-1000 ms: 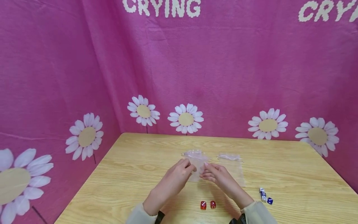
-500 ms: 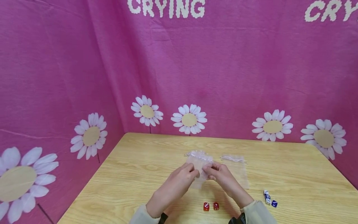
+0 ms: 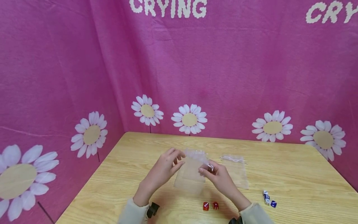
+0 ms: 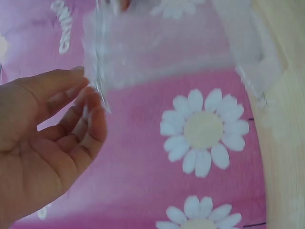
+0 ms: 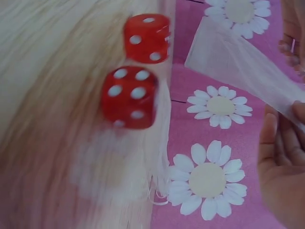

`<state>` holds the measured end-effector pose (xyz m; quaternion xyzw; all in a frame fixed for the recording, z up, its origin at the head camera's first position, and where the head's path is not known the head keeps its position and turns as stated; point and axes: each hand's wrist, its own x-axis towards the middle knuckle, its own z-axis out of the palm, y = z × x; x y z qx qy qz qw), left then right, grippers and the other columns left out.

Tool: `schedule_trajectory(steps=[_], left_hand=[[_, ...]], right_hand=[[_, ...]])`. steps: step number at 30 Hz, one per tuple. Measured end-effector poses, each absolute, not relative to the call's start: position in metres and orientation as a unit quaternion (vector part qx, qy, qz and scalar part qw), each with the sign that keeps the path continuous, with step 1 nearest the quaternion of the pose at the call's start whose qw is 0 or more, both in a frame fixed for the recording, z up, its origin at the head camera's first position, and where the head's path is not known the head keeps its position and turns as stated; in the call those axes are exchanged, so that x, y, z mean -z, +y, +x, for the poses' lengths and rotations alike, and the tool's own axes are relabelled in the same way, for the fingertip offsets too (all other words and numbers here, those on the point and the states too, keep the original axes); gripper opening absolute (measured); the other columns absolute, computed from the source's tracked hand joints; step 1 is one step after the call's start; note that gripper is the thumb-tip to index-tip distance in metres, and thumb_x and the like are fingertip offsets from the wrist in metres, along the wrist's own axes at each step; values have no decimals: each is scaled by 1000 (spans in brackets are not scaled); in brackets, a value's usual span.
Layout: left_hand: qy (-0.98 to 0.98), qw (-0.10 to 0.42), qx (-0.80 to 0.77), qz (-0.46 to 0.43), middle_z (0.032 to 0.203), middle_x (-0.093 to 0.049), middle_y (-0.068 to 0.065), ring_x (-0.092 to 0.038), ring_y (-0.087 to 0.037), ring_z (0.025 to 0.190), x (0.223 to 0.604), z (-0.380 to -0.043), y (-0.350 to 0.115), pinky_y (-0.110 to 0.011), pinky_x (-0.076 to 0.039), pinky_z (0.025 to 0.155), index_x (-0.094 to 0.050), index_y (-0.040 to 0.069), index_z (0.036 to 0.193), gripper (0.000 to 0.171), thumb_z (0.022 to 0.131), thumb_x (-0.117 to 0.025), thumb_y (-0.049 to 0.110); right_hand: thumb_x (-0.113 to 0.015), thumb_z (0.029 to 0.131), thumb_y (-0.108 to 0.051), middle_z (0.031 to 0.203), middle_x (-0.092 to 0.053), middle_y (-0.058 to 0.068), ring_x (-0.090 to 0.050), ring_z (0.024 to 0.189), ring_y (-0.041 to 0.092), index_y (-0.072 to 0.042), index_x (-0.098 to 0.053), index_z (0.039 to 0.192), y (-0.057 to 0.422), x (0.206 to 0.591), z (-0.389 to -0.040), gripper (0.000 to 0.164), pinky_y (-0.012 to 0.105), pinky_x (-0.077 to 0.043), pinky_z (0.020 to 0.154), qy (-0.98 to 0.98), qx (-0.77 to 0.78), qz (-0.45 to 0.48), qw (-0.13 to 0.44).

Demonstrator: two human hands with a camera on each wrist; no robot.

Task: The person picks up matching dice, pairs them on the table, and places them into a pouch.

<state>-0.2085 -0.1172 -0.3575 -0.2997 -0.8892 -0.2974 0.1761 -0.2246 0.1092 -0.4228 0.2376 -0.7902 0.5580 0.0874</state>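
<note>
A sheer drawstring pouch [image 3: 190, 177] hangs over the middle of the table in the head view, tilted, with its gathered mouth toward the back. My right hand [image 3: 219, 179] pinches it near the drawstring on its right side. My left hand [image 3: 165, 169] is at the pouch's left edge, thumb and fingers apart. In the left wrist view, the left fingertips [image 4: 95, 102] come right at the drawstring edge of the pouch [image 4: 157, 52]. The right wrist view has the pouch [image 5: 228, 57] stretching toward the right hand [image 5: 286, 167].
A second sheer pouch [image 3: 236, 174] lies flat to the right. Two red dice, one [image 3: 205, 206] beside the other [image 3: 215, 205], sit near the front of the wooden table [image 3: 112, 186]. Farther right are white and blue dice [image 3: 266, 198]. A pink flowered cloth [image 3: 223, 77] hangs behind.
My left hand has come away from the pouch's middle, moving left and back with its fingers spreading. The pouch has swung out flatter, and my right hand keeps its pinch.
</note>
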Motion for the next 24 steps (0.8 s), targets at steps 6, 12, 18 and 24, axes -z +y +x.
schedule_trajectory(steps=[6,12,18,24], left_hand=[[-875,149,352,-297,93,-59,-7,-54,-12,73,355,-219,-134,-19,-48,62,-60,5,111,29,87,-74,14],[-879,71,336,-330,91,-63,-2,-54,-3,74,357,-222,-140,-17,-48,66,-68,10,100,18,87,-74,20],[-874,16,339,-347,85,-67,-1,-52,2,68,357,-221,-140,-17,-48,64,-75,10,90,6,88,-72,16],[-871,-14,329,-364,87,-67,-3,-56,3,70,357,-221,-140,-15,-50,64,-76,8,91,6,88,-71,11]], right_hand=[[-72,84,-2,79,-70,1,-58,76,-4,-8,-67,88,109,433,-227,8,17,-50,66,-776,-445,365,258],[-72,84,-1,83,-66,-2,-59,74,5,-11,-65,90,111,437,-229,14,14,-48,70,-746,-391,455,290],[-73,84,-2,83,-67,-1,-62,78,8,-10,-65,90,116,437,-229,13,16,-49,74,-739,-363,492,281],[-75,84,-7,90,-69,-1,-64,83,10,-12,-65,97,123,435,-222,17,26,-55,73,-752,-356,498,246]])
